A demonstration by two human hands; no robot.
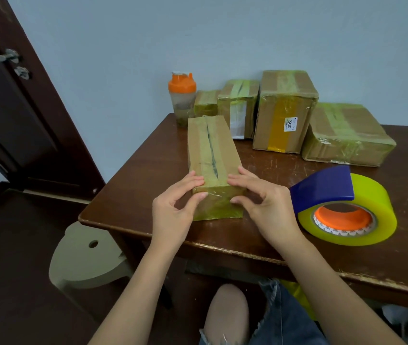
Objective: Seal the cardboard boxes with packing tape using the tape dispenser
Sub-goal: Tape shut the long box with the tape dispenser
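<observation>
We see a long brown cardboard box [211, 155] lying on the dark wooden surface [148, 175], near its front edge. Yellowish tape runs along the top of the box, over a dark slit down the middle, and folds over the near end, where it looks shiny and wrinkled. The left hand [175, 207] pinches the near left corner, fingers on top and thumb on the front. The right hand [262, 200] pinches the near right corner the same way. Just beside the right hand lies the tape dispenser [345, 207], a fat yellow roll with a blue cover. Four taped boxes [285, 110] and an orange-lidded shaker bottle [181, 98] stand at the back.
</observation>
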